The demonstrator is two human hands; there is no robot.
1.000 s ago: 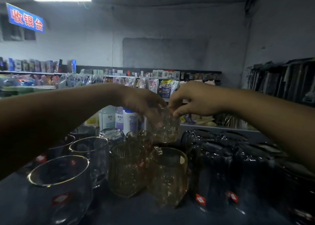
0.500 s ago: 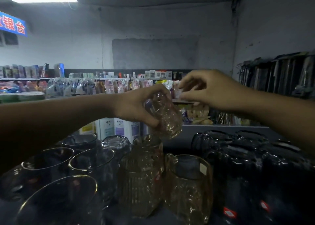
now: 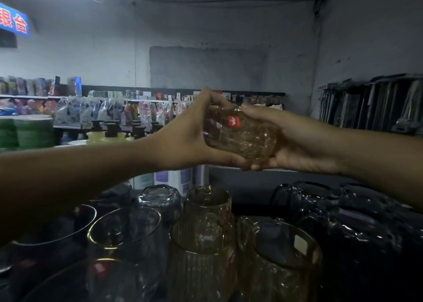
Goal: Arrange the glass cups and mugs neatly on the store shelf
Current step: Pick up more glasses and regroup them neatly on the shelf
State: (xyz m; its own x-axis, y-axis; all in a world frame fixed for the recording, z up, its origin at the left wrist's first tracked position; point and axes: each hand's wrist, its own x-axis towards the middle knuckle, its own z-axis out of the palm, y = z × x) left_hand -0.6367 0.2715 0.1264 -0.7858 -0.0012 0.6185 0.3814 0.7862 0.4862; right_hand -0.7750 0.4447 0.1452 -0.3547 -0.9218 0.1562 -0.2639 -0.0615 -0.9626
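A small amber textured glass cup [image 3: 242, 136] with a red sticker is held tilted on its side, high above the shelf. My left hand [image 3: 185, 139] grips its left end and my right hand [image 3: 295, 141] cups its right end from below, thumb on top. Below stand a ribbed amber glass jug [image 3: 201, 244], an amber textured mug [image 3: 279, 265], clear gold-rimmed glasses [image 3: 124, 230] and dark glass mugs [image 3: 348, 228].
An upturned clear glass [image 3: 159, 197] stands behind the gold-rimmed ones. Beyond are store shelves with packaged goods [image 3: 109, 111] and pump bottles [image 3: 112, 130]. Dark items hang on the right wall rack [image 3: 375, 104].
The amber cup went up from the shelf group and tipped onto its side. My right hand, apart from it a moment ago, now cups its right end.
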